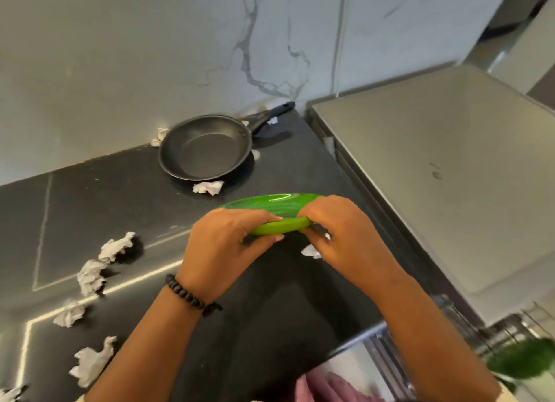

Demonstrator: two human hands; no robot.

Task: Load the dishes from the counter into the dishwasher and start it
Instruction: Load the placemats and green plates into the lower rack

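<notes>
Both hands (288, 236) apparently around green plate (279, 213)

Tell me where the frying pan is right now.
The frying pan sits on the black counter against the marble wall, beyond the green plate held in both hands, with crumpled paper at its near rim.

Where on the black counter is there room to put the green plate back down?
Bare counter lies left of the frying pan, and in front of the hands, left hand and right hand, which hold the green plate. The left edge is crowded with crumpled paper balls.
</notes>
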